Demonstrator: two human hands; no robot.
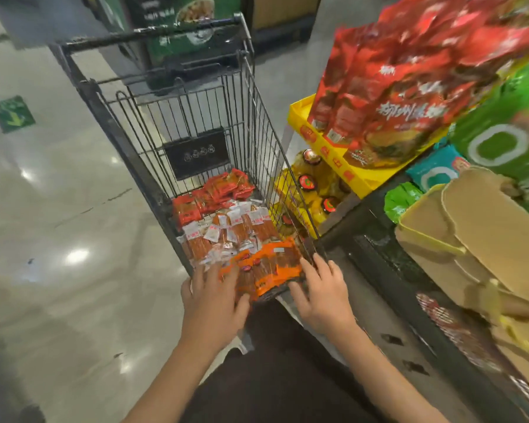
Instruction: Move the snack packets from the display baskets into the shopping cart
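Observation:
A black wire shopping cart (196, 117) stands in front of me. Its floor holds red snack packets (217, 190) at the far end and clear packets of orange sticks (229, 230) in the middle. A bundle of orange snack packets (266, 267) lies at the cart's near end. My left hand (211, 300) rests on the bundle's left edge with its fingers spread over it. On the right edge lies my right hand (324, 294), fingers apart. Both hands touch the bundle; no firm grip shows.
On the right stands a display shelf with big red bags (409, 87) in a yellow tray (327, 148), green bags (507, 129) and cardboard boxes (477, 239). Yellow bottles (312, 190) sit low beside the cart. Shiny floor spreads to the left.

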